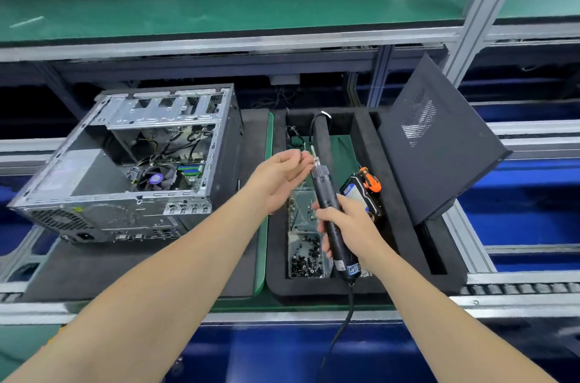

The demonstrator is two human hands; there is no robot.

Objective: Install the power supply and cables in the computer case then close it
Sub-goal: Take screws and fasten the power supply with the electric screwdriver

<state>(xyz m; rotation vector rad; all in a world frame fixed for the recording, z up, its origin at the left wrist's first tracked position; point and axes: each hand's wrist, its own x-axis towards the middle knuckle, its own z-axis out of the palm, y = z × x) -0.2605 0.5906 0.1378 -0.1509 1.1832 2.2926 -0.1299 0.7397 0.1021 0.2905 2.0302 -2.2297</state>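
Case: computer case (125, 169) lies open, left, with the power supply (67, 173) seated in its rear corner.
Left hand (279, 175): fingertips pinch what I take for a screw (309, 159) onto the bit.
Right hand (351, 225): wrapped round the electric screwdriver (324, 194), steadying it.
Side panel (436, 144): propped aside, right, until closing.

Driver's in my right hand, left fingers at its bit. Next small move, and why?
Probably carry the electric screwdriver left to the rear of the computer case. The right hand grips it, fingertips of the left hand meet the bit as if seating a screw, and the power supply sits inside.
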